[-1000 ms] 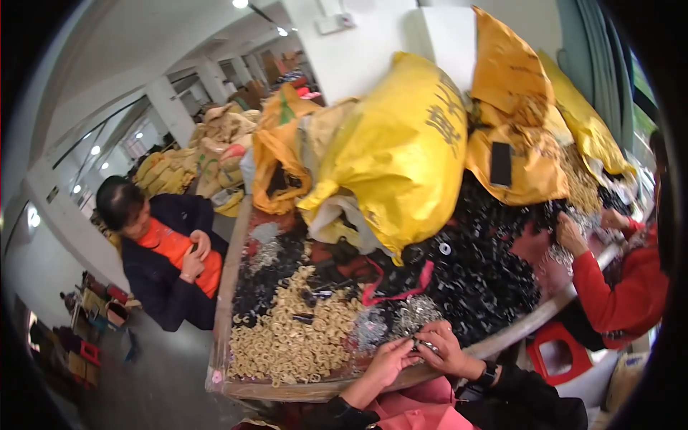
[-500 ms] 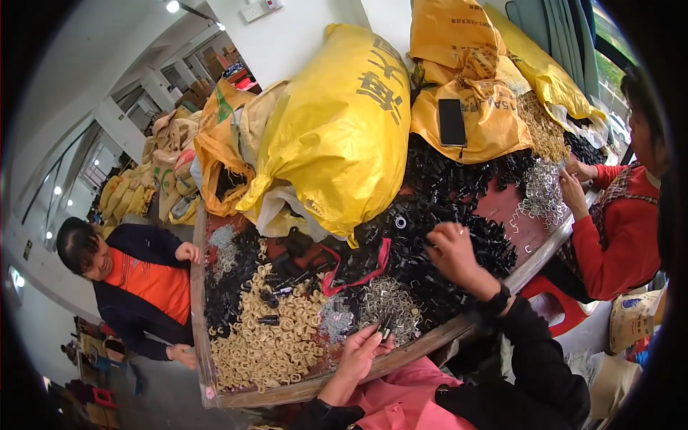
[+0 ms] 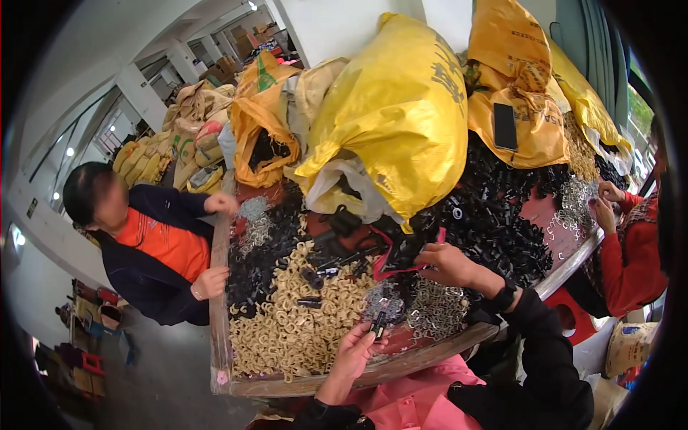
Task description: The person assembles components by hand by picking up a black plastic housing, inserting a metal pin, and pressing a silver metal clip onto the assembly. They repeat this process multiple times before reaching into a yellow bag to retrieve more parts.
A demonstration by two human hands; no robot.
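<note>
My left hand (image 3: pixel 352 357) is by the near wooden edge of the table, its thumb and fingers closed on a small black plastic part (image 3: pixel 377 327) with a shiny metal bit. My right hand (image 3: pixel 451 265) is over the heap's middle, beside a pink-red strap (image 3: pixel 387 272); its fingers are curled, and what they hold, if anything, is hidden. Silver metal hooks (image 3: pixel 437 312) lie in a pile below my right hand. Next to them is a small pile of pale grey metal pieces (image 3: pixel 383 297). Tan curved pieces (image 3: pixel 287 326) are heaped to the left.
Black plastic parts (image 3: pixel 502 229) cover the table's far right. A big yellow sack (image 3: pixel 394 115) and orange sacks (image 3: pixel 516 93) stand at the back, a phone (image 3: pixel 504 126) on one. A co-worker (image 3: pixel 158 244) stands at the left edge; another person's hands (image 3: pixel 608 204) handle metal hooks at right.
My right hand has come down from above the black parts to beside the pink-red strap. My left hand still holds the black part. The whole view has shifted, moving the table rightward in it.
</note>
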